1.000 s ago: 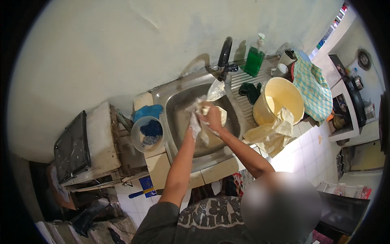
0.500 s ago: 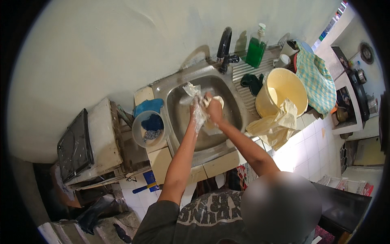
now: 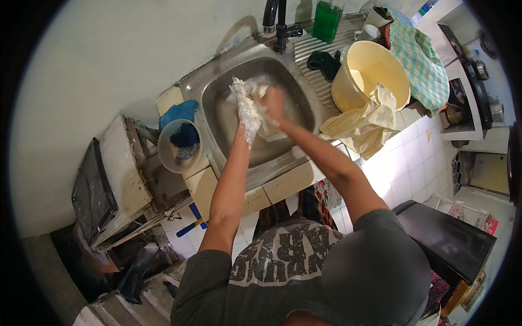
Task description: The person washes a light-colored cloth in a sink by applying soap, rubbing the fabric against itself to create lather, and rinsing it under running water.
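Both my hands are over the steel sink (image 3: 215, 92). My left hand (image 3: 244, 117) is wrapped in a crumpled, pale, wet cloth (image 3: 243, 95) and grips it. My right hand (image 3: 272, 103) is closed on the same cloth from the right side. The cloth hangs bunched between the two hands, above the sink basin. A black tap (image 3: 277, 24) stands at the far rim of the sink.
A pale yellow bucket (image 3: 370, 73) sits on the drainboard at right, with a cream cloth (image 3: 361, 125) draped from it. A green soap bottle (image 3: 327, 19), a dark rag (image 3: 324, 62), a checked towel (image 3: 421, 60), and a small tub (image 3: 179, 146) with blue cloth surround the sink.
The view has tilted closer over the sink. My hands have kept working the cloth, lowering slightly into the basin and bunching it tighter.
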`<control>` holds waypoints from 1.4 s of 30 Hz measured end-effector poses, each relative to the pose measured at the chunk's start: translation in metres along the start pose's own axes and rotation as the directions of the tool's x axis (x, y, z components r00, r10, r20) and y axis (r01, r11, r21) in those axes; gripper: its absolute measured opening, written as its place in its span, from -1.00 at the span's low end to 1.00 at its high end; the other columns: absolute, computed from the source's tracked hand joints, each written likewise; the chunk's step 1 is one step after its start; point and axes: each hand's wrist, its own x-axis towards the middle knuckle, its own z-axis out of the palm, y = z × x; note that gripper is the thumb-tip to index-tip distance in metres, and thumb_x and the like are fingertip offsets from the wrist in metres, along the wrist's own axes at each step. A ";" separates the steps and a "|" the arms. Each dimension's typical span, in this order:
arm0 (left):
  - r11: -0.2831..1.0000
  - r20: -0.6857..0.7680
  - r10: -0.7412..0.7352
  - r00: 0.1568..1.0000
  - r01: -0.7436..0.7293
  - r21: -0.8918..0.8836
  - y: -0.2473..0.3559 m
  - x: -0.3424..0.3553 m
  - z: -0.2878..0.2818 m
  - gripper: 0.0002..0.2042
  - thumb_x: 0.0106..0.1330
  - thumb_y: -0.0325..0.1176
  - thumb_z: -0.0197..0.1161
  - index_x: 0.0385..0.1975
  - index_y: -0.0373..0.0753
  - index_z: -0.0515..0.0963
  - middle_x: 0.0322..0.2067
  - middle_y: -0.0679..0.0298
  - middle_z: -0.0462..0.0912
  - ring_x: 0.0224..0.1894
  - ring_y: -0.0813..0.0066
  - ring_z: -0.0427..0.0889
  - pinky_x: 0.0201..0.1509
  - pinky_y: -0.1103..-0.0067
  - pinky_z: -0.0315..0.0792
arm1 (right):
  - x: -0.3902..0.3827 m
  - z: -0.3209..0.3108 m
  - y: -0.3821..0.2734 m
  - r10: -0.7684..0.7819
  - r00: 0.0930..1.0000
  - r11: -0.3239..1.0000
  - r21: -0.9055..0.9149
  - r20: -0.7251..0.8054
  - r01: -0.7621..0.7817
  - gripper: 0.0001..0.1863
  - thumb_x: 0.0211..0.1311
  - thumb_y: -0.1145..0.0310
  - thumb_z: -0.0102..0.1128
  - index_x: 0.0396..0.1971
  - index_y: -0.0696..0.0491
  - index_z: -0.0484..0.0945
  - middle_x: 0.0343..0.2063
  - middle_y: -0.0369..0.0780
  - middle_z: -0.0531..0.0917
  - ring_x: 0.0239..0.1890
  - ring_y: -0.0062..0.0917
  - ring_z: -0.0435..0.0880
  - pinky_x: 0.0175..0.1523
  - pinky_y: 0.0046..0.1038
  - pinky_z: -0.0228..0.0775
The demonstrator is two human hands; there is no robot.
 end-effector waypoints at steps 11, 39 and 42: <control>0.928 0.273 -0.064 0.960 0.157 -0.337 -0.040 -0.025 -0.077 -0.30 0.12 0.28 -0.15 0.17 -0.06 0.16 0.15 0.25 0.23 0.15 0.23 0.26 0.19 0.25 0.16 | 0.033 -0.054 -0.096 0.256 0.879 0.820 0.391 0.402 -0.418 -0.59 0.19 0.09 0.02 -0.66 0.13 0.37 -0.74 -0.43 0.35 -0.66 -0.75 0.26 -0.60 -0.55 0.08; 0.941 0.336 0.066 0.940 0.053 -0.334 -0.035 -0.009 -0.041 -0.37 0.19 0.16 -0.09 0.14 -0.17 0.18 0.02 0.19 0.37 0.00 0.31 0.42 0.06 0.33 0.34 | 0.016 -0.061 -0.038 0.267 0.926 0.852 0.384 0.266 -0.356 -0.55 -0.02 0.22 0.25 -0.20 0.23 0.43 -0.33 -0.07 0.58 -0.31 -0.43 0.59 -0.24 -0.43 0.40; 0.948 0.230 0.042 0.972 0.034 -0.318 -0.029 -0.042 -0.008 -0.41 0.23 0.21 -0.27 0.05 -0.12 0.28 -0.06 0.31 0.41 -0.07 0.39 0.42 0.05 0.39 0.33 | -0.013 -0.035 -0.040 0.003 0.977 0.997 -0.072 0.215 0.012 -0.50 -0.16 0.29 0.29 -0.12 0.05 0.42 -0.34 -0.06 0.55 -0.32 -0.17 0.56 -0.22 -0.33 0.38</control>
